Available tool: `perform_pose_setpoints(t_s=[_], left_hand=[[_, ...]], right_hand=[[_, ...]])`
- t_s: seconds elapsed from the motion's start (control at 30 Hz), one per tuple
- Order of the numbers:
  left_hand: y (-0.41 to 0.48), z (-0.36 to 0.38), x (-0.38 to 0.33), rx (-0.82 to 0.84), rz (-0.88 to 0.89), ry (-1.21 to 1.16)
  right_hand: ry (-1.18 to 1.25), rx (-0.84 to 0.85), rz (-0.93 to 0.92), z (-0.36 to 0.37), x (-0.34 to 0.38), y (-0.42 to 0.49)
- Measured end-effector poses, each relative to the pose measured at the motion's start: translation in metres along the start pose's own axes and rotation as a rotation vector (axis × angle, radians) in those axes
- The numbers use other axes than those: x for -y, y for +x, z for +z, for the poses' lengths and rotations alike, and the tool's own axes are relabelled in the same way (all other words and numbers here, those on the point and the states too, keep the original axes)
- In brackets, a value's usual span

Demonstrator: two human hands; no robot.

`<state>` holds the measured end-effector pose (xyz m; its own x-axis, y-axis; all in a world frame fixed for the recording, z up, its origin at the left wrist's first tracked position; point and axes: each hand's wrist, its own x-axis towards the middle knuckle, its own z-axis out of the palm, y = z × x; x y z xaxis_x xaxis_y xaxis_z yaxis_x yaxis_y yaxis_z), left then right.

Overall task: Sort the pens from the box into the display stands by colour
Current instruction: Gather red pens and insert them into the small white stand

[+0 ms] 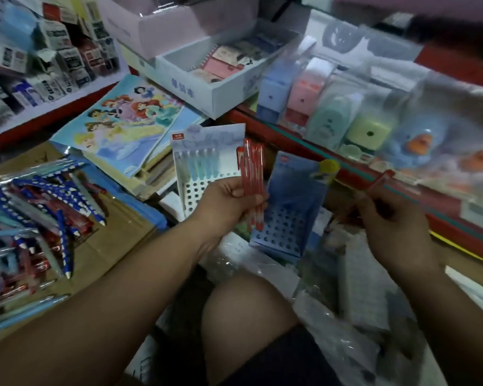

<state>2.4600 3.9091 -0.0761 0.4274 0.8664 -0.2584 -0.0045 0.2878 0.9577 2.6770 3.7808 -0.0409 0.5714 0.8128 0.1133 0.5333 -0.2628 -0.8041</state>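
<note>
Here, left hand (pixel 229 204) around red pens (pixel 253 174), right hand (pixel 393 218) around another pen (pixel 384 176); stand label (pixel 177 136) illegible.

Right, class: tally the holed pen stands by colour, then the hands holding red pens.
White stand: 1
Blue stand: 1
Hands holding red pens: 2, the left hand and the right hand
Total: 4

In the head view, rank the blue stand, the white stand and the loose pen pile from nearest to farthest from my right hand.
From the right hand:
1. blue stand, just to its left.
2. white stand, further left, behind the left hand.
3. pen pile, at the far left edge on the cardboard.
</note>
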Motion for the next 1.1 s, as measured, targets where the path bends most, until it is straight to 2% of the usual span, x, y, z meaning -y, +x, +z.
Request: perform_pose_setpoints(t_s=[0.07,0.33,0.47,0.67,0.77,0.93,1.1], left_hand=[[-0.003,0.024,-0.005,0.035,-0.017,0.004],[-0.02,0.135,0.01,0.062,-0.062,0.077],[-0.026,0.171,0.037,-0.005,-0.126,0.08],[-0.042,0.186,0.063,-0.09,-0.139,0.187],[-0.045,0.189,0.065,-0.087,-0.19,0.09],[-0.048,0.189,0.066,-0.071,-0.237,0.023],[-0.045,0.185,0.063,-0.058,-0.244,0.038]], right_hand=[[-0.035,-0.072,0.021,-0.026,-0.012,-0.011],[0.188,-0.19,0.145,-0.079,-0.066,-0.053],[0.088,-0.241,0.114,-0.087,-0.087,-0.058],[-0.096,-0.165,0.036,-0.069,-0.111,-0.034],[-0.081,-0.114,0.096,-0.05,-0.115,-0.023],[-0.189,-0.057,0.041,-0.035,-0.118,-0.013],[-0.223,-0.096,0.029,-0.038,-0.121,-0.006]])
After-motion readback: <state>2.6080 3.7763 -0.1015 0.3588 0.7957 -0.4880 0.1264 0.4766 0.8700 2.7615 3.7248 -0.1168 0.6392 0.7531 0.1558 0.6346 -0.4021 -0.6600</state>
